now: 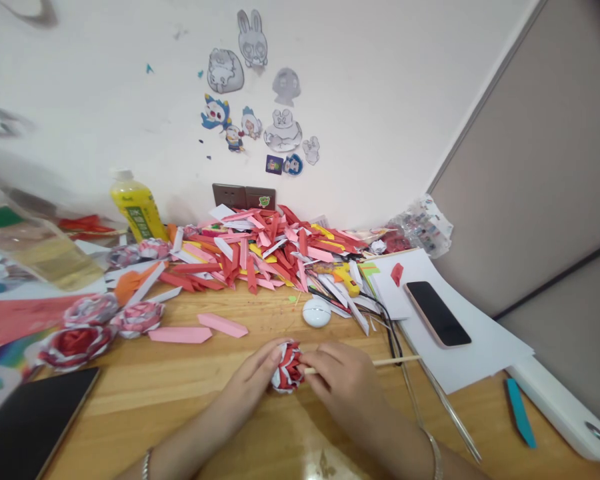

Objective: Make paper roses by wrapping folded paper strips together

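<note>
A red and white folded-paper flower (287, 368) is held just above the wooden table, low in the middle of the head view. My left hand (253, 377) is closed around the flower's left side, thumb on top. On its right, my right hand (343, 383) pinches a thin wooden stick (397, 361), whose near end touches or almost touches the petals. The stick's other end points right, past my knuckles. A white egg-shaped object (317, 312) lies just behind the flower. Two pink folded strips (180, 335) rest to the left of it.
A heap of red, pink, white and yellow strips (260, 247) lies by the wall. Finished paper flowers (77, 347), a yellow bottle (140, 208) and a dark tablet (35, 420) are at left. A phone (439, 313), papers and a yellow glue gun (347, 279) are at right.
</note>
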Action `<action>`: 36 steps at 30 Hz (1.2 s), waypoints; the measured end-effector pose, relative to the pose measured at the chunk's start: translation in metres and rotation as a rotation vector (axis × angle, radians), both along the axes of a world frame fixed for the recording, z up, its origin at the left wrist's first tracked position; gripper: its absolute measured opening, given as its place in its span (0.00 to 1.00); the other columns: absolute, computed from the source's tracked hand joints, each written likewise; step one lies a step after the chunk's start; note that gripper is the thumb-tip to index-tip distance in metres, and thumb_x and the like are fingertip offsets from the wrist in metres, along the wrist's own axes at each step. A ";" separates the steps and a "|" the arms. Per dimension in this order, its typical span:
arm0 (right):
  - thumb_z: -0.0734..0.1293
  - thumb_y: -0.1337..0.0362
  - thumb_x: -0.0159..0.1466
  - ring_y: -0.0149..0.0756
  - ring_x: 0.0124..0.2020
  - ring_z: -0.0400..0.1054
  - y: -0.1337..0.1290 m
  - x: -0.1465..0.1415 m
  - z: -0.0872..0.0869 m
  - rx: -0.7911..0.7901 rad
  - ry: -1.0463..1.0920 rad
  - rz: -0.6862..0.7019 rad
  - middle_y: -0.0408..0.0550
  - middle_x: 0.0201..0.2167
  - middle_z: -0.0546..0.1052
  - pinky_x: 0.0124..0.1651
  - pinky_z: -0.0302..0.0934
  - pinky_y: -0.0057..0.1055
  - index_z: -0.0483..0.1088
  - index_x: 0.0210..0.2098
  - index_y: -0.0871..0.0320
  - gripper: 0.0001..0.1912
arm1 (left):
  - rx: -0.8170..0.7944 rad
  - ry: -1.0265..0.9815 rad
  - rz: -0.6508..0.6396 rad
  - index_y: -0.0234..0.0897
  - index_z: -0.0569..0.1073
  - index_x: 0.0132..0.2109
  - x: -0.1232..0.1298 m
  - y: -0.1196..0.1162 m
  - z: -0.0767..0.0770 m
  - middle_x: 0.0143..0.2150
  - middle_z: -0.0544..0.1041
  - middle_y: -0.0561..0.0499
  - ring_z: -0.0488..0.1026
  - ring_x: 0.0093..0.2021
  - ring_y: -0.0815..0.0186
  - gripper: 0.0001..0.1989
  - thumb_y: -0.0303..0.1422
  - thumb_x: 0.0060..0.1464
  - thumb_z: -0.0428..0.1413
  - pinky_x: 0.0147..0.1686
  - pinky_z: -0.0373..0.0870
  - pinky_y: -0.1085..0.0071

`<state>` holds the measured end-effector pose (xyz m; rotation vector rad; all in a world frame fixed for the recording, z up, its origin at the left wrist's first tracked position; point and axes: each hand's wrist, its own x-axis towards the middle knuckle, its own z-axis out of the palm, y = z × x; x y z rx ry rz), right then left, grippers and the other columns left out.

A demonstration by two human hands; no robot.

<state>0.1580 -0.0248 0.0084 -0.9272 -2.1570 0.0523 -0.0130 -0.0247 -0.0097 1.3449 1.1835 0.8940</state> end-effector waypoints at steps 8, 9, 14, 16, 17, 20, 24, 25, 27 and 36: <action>0.53 0.63 0.68 0.33 0.23 0.65 -0.001 -0.001 0.000 0.042 0.001 0.024 0.46 0.22 0.73 0.26 0.53 0.29 0.72 0.29 0.59 0.20 | -0.001 0.037 -0.003 0.34 0.70 0.47 0.000 -0.001 0.000 0.51 0.75 0.45 0.68 0.53 0.60 0.24 0.48 0.52 0.46 0.55 0.62 0.68; 0.52 0.63 0.69 0.33 0.23 0.65 -0.001 0.000 0.000 0.060 0.001 0.022 0.47 0.23 0.73 0.26 0.53 0.29 0.72 0.29 0.60 0.20 | -0.001 0.042 -0.001 0.34 0.70 0.47 0.000 -0.001 0.001 0.51 0.75 0.45 0.68 0.53 0.60 0.24 0.48 0.52 0.46 0.55 0.62 0.68; 0.51 0.63 0.69 0.33 0.23 0.64 -0.002 0.000 0.001 0.071 -0.022 0.029 0.47 0.23 0.72 0.26 0.53 0.29 0.71 0.29 0.60 0.22 | -0.007 0.067 -0.009 0.33 0.70 0.47 0.000 -0.002 0.005 0.51 0.75 0.45 0.68 0.53 0.59 0.26 0.48 0.51 0.45 0.55 0.63 0.69; 0.51 0.63 0.69 0.33 0.23 0.63 -0.002 0.000 0.002 0.078 -0.028 0.027 0.47 0.22 0.71 0.25 0.52 0.30 0.71 0.29 0.60 0.21 | 0.001 0.072 -0.015 0.34 0.71 0.47 0.000 -0.003 0.005 0.51 0.75 0.45 0.69 0.53 0.60 0.25 0.47 0.52 0.45 0.54 0.63 0.69; 0.51 0.64 0.69 0.33 0.23 0.63 -0.002 0.000 0.002 0.093 -0.034 0.031 0.47 0.22 0.71 0.25 0.52 0.30 0.70 0.29 0.60 0.21 | 0.004 0.074 -0.016 0.34 0.71 0.47 0.000 -0.003 0.005 0.51 0.75 0.46 0.69 0.52 0.60 0.25 0.47 0.52 0.45 0.54 0.63 0.69; 0.50 0.66 0.69 0.33 0.23 0.61 -0.002 0.001 0.003 0.146 -0.067 0.061 0.47 0.22 0.70 0.25 0.50 0.30 0.70 0.30 0.61 0.20 | 0.005 0.076 -0.012 0.35 0.71 0.47 -0.001 -0.003 0.002 0.52 0.75 0.46 0.70 0.52 0.60 0.24 0.47 0.53 0.45 0.54 0.64 0.69; 0.50 0.67 0.69 0.33 0.22 0.59 -0.001 0.001 0.004 0.178 -0.089 0.066 0.46 0.21 0.69 0.24 0.48 0.30 0.69 0.29 0.60 0.20 | 0.000 0.072 0.004 0.34 0.72 0.48 -0.001 -0.002 -0.001 0.53 0.74 0.46 0.69 0.53 0.59 0.26 0.48 0.52 0.46 0.55 0.63 0.68; 0.50 0.67 0.69 0.33 0.22 0.59 -0.001 0.001 0.003 0.181 -0.094 0.064 0.46 0.21 0.69 0.24 0.47 0.31 0.69 0.28 0.60 0.20 | -0.004 0.075 0.010 0.34 0.71 0.49 -0.002 -0.002 -0.002 0.53 0.74 0.46 0.68 0.54 0.58 0.26 0.49 0.52 0.46 0.56 0.62 0.68; 0.51 0.67 0.69 0.33 0.22 0.58 0.000 0.000 0.002 0.185 -0.108 0.067 0.46 0.20 0.68 0.24 0.46 0.31 0.69 0.28 0.60 0.20 | -0.008 0.077 0.013 0.34 0.71 0.49 -0.002 -0.002 -0.003 0.54 0.73 0.45 0.67 0.55 0.58 0.27 0.49 0.52 0.46 0.57 0.61 0.67; 0.49 0.67 0.69 0.34 0.22 0.56 0.001 0.002 -0.007 0.184 -0.136 0.074 0.45 0.21 0.67 0.24 0.44 0.32 0.68 0.28 0.59 0.21 | -0.036 0.091 0.018 0.30 0.70 0.51 -0.001 -0.004 0.003 0.56 0.72 0.41 0.67 0.56 0.57 0.33 0.53 0.49 0.45 0.57 0.60 0.65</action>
